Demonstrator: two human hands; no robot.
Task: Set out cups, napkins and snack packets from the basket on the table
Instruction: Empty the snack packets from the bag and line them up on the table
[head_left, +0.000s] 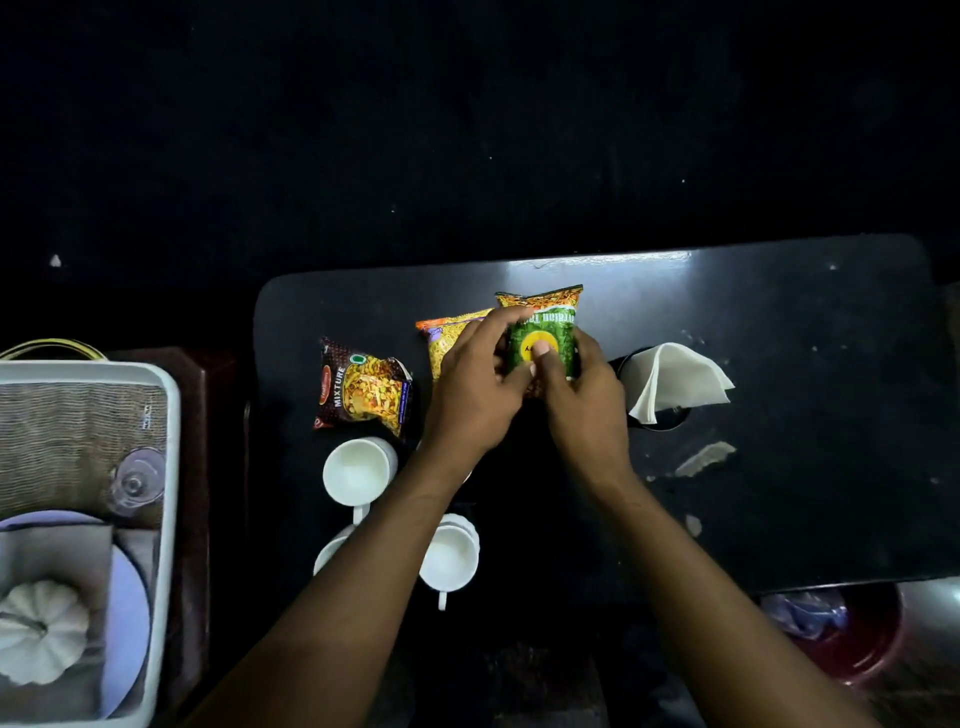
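Note:
Both hands grip a green and orange snack packet (550, 327) just above the dark table (779, 364); my left hand (475, 384) is on its left side, my right hand (584, 395) on its right with the thumb across the front. An orange packet (449, 332) lies partly under my left hand. A brown "Mixture" packet (363, 387) lies to the left. Three white cups (358, 470) (451, 556) (330, 553) stand near the front edge. White napkins (675, 382) sit in a dark holder to the right.
A white basket (169, 467) stands at the left beside the table, holding a woven mat, a clear glass (137, 480), a pale plate (127, 613), a grey napkin and a white pumpkin-shaped object (41, 629). A red bowl (857, 644) sits below the table's right corner.

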